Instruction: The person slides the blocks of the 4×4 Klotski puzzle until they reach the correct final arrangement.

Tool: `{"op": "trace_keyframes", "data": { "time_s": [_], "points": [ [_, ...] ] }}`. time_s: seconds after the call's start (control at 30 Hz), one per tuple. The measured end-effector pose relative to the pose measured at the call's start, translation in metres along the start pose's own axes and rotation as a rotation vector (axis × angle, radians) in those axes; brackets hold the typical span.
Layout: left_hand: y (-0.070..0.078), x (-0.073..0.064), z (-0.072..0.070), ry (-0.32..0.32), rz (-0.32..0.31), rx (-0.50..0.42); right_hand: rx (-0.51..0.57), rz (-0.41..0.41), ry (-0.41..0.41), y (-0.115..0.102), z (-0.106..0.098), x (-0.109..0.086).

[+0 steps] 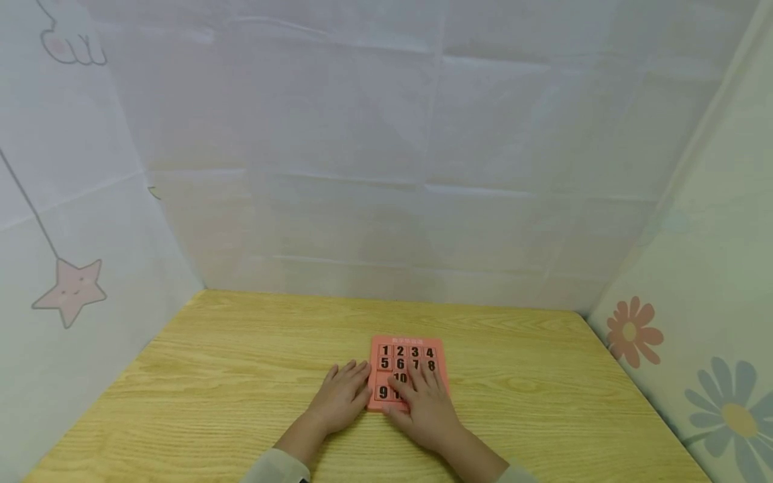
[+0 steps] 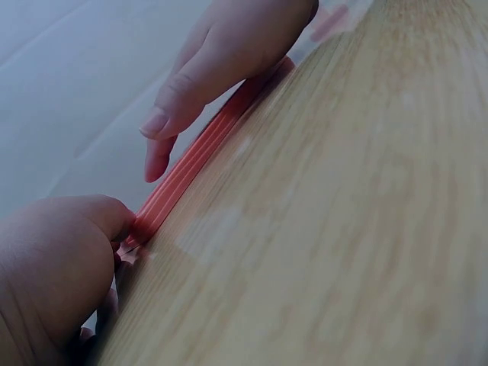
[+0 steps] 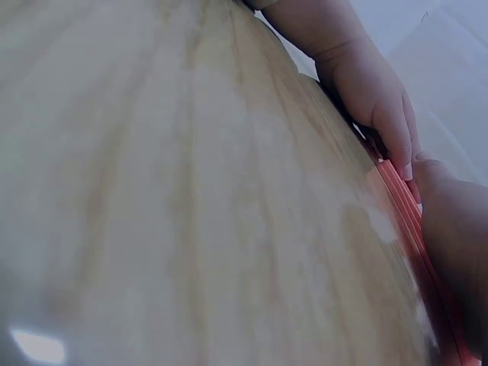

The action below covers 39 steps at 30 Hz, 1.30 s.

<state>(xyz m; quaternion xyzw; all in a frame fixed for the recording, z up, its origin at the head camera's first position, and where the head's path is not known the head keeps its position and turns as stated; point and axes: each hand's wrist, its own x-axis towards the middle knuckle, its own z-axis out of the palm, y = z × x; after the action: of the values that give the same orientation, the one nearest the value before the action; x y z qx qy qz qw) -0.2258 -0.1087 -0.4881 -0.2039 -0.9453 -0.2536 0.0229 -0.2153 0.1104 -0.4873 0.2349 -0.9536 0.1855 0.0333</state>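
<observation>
A pink number sliding puzzle lies flat on the table, its black-numbered tiles facing up. On its left edge rests my left hand, fingers extended forward and the thumb at the near corner. My right hand spreads over the lower right part, with fingertips on the tiles near 7, 8 and 10. It hides several tiles of the lower rows. A gap shows at the left of the third row, above tile 9. From the left wrist view, the puzzle's ridged side shows between both hands.
The wood-grain table extends around the puzzle. Pale cloth walls stand behind and on both sides, printed with a pink star at left and flowers at right.
</observation>
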Motion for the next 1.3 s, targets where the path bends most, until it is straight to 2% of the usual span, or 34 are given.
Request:
{"op": "trace_keyframes", "data": {
  "time_s": [0.6,0.83,1.3],
  "points": [
    [0.0,-0.001,0.0,0.003,-0.001,-0.007,-0.01,-0.058,-0.023,-0.006,-0.002,-0.016],
    [0.0,-0.001,0.0,0.0,-0.004,-0.01,-0.023,-0.098,-0.009,-0.007,-0.003,-0.02],
    [-0.001,0.0,0.001,0.007,0.005,-0.012,-0.039,-0.09,-0.029,-0.007,-0.003,-0.021]
  ]
}}
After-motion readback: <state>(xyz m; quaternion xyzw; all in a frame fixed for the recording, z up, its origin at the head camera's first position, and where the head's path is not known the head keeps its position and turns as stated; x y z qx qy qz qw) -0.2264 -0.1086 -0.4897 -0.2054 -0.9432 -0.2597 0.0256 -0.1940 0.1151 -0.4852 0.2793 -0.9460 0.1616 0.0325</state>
